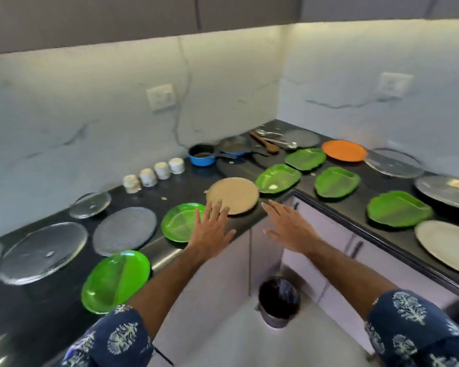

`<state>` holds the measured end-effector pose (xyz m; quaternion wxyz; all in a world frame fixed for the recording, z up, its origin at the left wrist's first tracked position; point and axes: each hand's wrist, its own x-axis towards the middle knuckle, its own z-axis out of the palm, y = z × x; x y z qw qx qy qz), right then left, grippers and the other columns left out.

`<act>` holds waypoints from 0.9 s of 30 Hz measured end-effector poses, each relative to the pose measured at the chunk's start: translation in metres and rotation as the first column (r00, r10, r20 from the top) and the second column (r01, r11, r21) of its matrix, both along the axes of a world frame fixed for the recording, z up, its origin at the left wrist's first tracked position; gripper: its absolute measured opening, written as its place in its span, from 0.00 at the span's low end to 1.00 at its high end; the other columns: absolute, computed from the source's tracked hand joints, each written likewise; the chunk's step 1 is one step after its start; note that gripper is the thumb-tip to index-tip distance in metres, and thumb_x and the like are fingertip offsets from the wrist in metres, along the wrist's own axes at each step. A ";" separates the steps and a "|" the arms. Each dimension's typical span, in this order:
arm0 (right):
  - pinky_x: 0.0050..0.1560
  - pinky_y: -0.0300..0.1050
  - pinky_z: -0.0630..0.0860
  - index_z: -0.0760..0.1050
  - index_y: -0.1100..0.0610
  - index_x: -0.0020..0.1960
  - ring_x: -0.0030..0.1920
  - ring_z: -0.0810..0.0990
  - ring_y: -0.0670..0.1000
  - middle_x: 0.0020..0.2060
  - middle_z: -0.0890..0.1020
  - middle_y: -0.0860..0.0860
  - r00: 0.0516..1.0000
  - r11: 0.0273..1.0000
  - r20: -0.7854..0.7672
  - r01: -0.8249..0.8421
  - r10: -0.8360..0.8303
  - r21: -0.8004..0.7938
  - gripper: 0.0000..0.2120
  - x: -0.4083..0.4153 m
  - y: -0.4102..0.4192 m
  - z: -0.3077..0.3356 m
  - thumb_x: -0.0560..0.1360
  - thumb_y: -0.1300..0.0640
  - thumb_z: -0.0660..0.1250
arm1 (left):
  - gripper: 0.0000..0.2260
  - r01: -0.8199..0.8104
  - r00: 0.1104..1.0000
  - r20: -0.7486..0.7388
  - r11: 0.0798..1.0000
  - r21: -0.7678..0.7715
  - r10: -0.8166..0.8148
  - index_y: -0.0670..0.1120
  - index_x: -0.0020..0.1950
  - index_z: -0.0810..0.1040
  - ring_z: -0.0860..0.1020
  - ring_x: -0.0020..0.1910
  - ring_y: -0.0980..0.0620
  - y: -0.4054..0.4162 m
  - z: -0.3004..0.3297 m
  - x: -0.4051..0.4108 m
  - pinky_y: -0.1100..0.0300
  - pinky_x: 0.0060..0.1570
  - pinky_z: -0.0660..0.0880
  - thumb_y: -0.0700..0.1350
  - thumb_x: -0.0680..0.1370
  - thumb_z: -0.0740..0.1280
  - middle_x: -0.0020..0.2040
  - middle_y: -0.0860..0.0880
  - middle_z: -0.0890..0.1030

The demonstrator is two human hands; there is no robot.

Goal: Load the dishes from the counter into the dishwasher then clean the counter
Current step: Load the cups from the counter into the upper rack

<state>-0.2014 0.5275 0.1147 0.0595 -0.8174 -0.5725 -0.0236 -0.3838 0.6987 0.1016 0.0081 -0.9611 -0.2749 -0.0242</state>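
Observation:
A black L-shaped counter [51, 308] carries many dishes. A round beige plate [235, 193] lies at the inner corner. My left hand [210, 229] stretches out with straight fingers, its tips over the beige plate's near edge, partly covering a green leaf-shaped plate [176, 221]. My right hand [286, 226] hovers open just right of the beige plate, above the cabinet front, holding nothing. Several more green plates lie around, one at the near left [115, 280] and others on the right run [398, 209].
Glass plates [41, 251] and a grey plate [125, 230] sit on the left. Small cups [154, 176], blue pans [202, 154], spoons [273, 140], an orange plate [343, 150] and more plates fill the back and right. A dark bin [278, 300] stands on the floor below.

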 end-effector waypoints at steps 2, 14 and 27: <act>0.73 0.54 0.64 0.55 0.54 0.79 0.74 0.65 0.58 0.76 0.62 0.55 0.998 0.998 -0.024 -0.055 0.055 0.015 0.35 -0.011 0.058 0.003 0.78 0.43 0.64 | 0.33 -0.083 0.997 -0.002 0.997 0.006 0.083 0.49 0.81 0.51 0.46 0.80 0.41 0.049 0.002 -0.027 0.37 0.76 0.49 0.62 0.81 0.56 0.82 0.47 0.48; 0.66 0.55 0.71 0.59 0.54 0.77 0.69 0.70 0.57 0.72 0.66 0.54 0.936 0.937 -0.043 -0.349 0.348 -0.002 0.32 -0.065 0.312 0.008 0.78 0.45 0.64 | 0.30 -0.354 0.934 0.011 0.929 -0.109 0.357 0.47 0.79 0.56 0.55 0.79 0.41 0.249 -0.006 -0.119 0.41 0.75 0.58 0.57 0.81 0.59 0.80 0.44 0.56; 0.60 0.60 0.74 0.63 0.56 0.73 0.64 0.72 0.61 0.66 0.70 0.57 0.874 0.875 -0.070 -0.483 0.481 -0.018 0.29 -0.040 0.550 -0.055 0.77 0.49 0.66 | 0.27 -0.537 0.821 0.106 0.822 -0.191 0.561 0.45 0.74 0.63 0.72 0.66 0.39 0.428 -0.053 -0.075 0.42 0.61 0.73 0.56 0.79 0.64 0.70 0.42 0.69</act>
